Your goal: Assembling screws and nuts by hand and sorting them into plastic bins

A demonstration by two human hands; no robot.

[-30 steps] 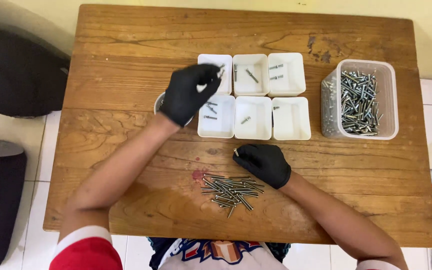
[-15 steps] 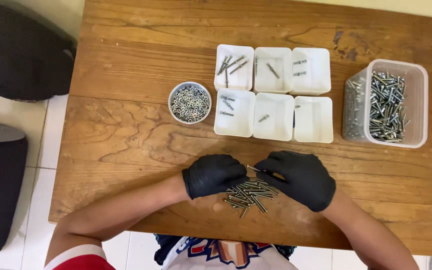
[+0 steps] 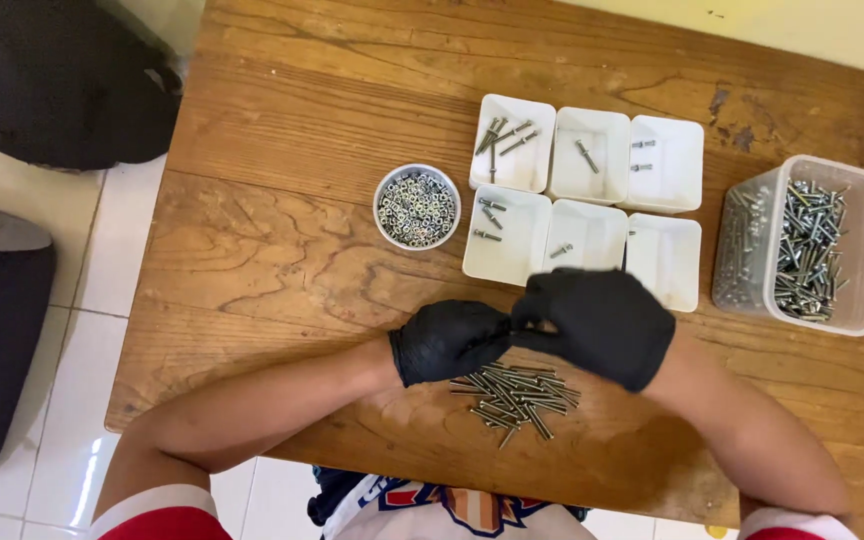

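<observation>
My two hands, both in black gloves, meet fingertip to fingertip over the wooden table. My left hand has its fingers pinched against those of my right hand. The right fingers are closed on a thin screw that barely shows; what the left fingers pinch is hidden. Just below the hands lies a loose pile of long screws. A round white bowl of nuts stands behind my left hand.
Several small white square trays with a few screws each sit in two rows behind the hands. At the right edge stands a clear plastic tub of screws. Dark bags lie on the tiled floor at left.
My left hand came back from the bowl of nuts to the pile. Both hands have lifted off the screw pile and come together above it.
</observation>
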